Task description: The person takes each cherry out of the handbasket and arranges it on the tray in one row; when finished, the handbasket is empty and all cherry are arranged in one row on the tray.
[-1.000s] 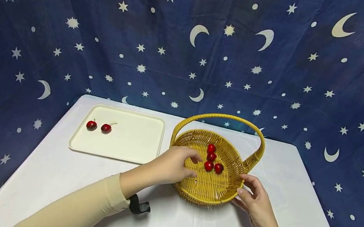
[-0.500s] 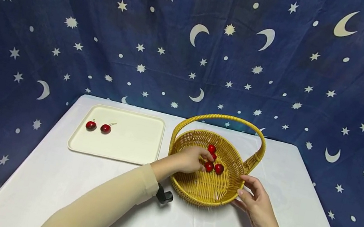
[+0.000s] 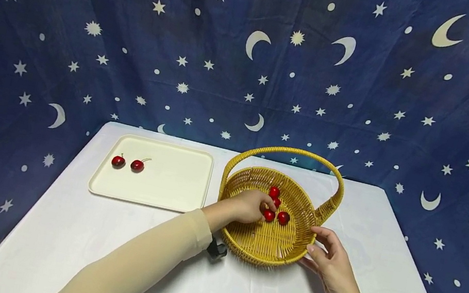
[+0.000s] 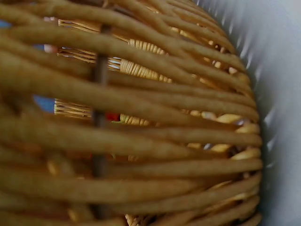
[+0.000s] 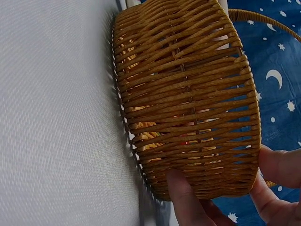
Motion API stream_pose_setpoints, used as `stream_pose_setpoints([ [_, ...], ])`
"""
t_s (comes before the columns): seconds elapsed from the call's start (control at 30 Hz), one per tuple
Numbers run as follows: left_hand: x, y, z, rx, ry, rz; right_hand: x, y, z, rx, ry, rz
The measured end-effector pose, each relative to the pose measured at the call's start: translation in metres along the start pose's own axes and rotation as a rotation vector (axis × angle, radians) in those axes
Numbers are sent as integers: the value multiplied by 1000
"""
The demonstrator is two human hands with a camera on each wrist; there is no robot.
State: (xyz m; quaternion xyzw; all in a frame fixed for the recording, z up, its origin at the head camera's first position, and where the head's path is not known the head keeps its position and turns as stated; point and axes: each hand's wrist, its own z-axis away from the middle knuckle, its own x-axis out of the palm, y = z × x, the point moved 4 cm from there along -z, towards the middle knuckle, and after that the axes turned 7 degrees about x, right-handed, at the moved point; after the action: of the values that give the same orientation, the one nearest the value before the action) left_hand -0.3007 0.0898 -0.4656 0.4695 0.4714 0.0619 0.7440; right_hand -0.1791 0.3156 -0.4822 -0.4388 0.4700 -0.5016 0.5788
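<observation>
A round yellow-brown wicker basket (image 3: pixel 263 248) with a tall arched handle (image 3: pixel 287 150) stands on the table. Several red cherries lie inside it. My left hand (image 3: pixel 247 206) reaches over the left rim, its thumb and curled fingers around one cherry (image 3: pixel 269 216). Just beside it is another cherry (image 3: pixel 283 218), and two more sit behind, one partly covered by the fingers. At the basket's right side my right hand (image 3: pixel 330 263) holds the rim and wall; in the right wrist view its fingers (image 5: pixel 186 200) press the woven side. The left wrist view shows mostly weave, with the left hand hidden.
Left of the basket lies a cream rectangular tray (image 3: pixel 172 177) bearing two stemmed cherries, one (image 3: pixel 118 161) further left and one (image 3: pixel 137 166) beside it. A white cloth covers the table (image 3: pixel 106 234). Behind hangs a dark blue curtain (image 3: pixel 201 120) with moons and stars.
My left hand has moved right and deeper into the basket, from beside the cherries to closing around one. My right hand stays on the basket, and the tray's cherries have not moved.
</observation>
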Motion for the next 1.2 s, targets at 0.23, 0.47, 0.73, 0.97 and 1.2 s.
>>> stream_pose_setpoints([
  [0.23, 3, -1, -1, 27, -20, -33, 1, -1, 1, 2, 4, 9],
  [0.47, 5, -3, -2, 32, -37, -109, 1, -1, 1, 7, 4, 9],
  [0.73, 6, 1, 2, 6, -39, -260, 2, -1, 2, -2, 2, 6],
  [0.97, 2, 9, 7, 55, -27, -229, 2, -3, 1, -3, 4, 10],
  [1.2, -11, 26, 25, 181, 18, -134, 0, -4, 0, -4, 14, 11],
])
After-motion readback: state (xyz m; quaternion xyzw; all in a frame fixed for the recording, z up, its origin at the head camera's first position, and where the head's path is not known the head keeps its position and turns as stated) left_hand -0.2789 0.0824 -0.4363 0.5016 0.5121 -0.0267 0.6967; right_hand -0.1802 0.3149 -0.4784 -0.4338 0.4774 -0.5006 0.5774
